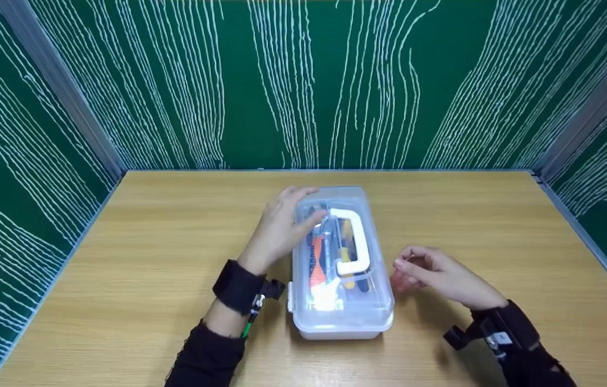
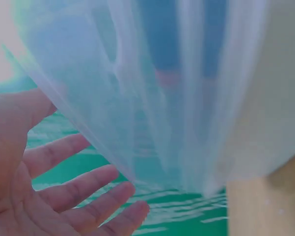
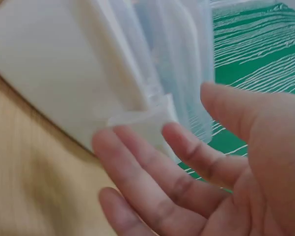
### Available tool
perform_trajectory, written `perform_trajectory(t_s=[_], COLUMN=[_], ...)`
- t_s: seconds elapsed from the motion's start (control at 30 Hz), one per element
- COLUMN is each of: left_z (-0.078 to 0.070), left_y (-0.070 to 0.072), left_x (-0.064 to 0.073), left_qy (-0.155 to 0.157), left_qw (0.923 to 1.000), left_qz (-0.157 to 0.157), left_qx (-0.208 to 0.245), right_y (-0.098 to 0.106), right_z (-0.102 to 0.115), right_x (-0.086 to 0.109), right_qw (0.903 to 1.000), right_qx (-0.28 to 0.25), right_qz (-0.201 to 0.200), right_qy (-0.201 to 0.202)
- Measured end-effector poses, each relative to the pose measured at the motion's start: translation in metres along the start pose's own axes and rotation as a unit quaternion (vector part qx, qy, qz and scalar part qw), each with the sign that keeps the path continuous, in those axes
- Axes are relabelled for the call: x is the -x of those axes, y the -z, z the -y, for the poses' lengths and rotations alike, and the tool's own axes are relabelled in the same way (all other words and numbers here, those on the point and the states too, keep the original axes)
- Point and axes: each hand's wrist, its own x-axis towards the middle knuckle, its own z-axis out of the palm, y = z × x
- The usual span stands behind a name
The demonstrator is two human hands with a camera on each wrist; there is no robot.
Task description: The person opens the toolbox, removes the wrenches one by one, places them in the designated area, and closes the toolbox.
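A clear-lidded toolbox [image 1: 335,317] with a white carry handle [image 1: 359,242] on its lid stands on the table. Through the lid show an orange and black tool [image 1: 316,263] and some yellow pieces. My left hand [image 1: 281,220] lies along the lid's far left part, thumb on top near the handle, fingers spread in the left wrist view. Just off the box's right side is my right hand [image 1: 432,271], fingers loosely bent and holding nothing. In the right wrist view its fingertips are right at a white latch [image 3: 142,120] on the box's side.
The wooden table [image 1: 174,242] is bounded at the back and sides by green panels [image 1: 260,107] with wavy white lines. A metal edge strip runs along the table's borders. Another white latch [image 1: 290,298] sits on the box's left side.
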Motion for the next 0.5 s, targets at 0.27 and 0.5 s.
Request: perform_trajectory(t_s=[0.27,0.5], left_z=[-0.027,-0.035], left_y=[-0.007,-0.016], left_x=[0.043,0.079], left_qy=[-0.108,-0.199], left_qw=[0.9877,0.9649], left_qz=[0.037,0.023], left_qx=[-0.107,-0.171], right_y=[-0.004,-0.010], right_z=[-0.010,-0.011], right_x=[-0.023,-0.044], right_qw=[0.9957,0.9928], right_qx=[-0.086,-0.112], right_qz=[-0.017,-0.009], right_qy=[-0.029,-0.043])
